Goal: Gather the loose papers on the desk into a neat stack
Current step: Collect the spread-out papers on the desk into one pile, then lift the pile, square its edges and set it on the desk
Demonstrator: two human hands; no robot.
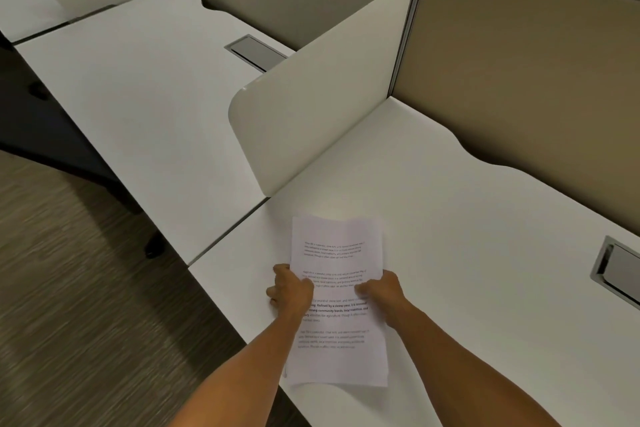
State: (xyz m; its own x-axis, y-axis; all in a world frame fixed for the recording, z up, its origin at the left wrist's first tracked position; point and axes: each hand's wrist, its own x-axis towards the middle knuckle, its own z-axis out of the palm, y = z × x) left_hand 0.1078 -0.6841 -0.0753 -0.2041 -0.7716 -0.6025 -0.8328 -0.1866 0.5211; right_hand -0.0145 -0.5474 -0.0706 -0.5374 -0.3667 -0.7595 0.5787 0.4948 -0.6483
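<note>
A stack of white papers (337, 253) with printed paragraphs is held over the near left part of the white desk (467, 253). My left hand (289, 289) grips its left edge and my right hand (379, 289) grips its right edge, both about halfway along the sheets. The top sheet bows slightly at its far end. The stack's near end hangs past the desk's front edge. I see no other loose sheets on the desk.
A cream divider panel (322, 94) stands between this desk and the neighbouring white desk (138, 87) to the left. A grey cable hatch (620, 270) sits at the right, another (256, 52) on the left desk. Tan partition walls rise behind. Carpet lies at lower left.
</note>
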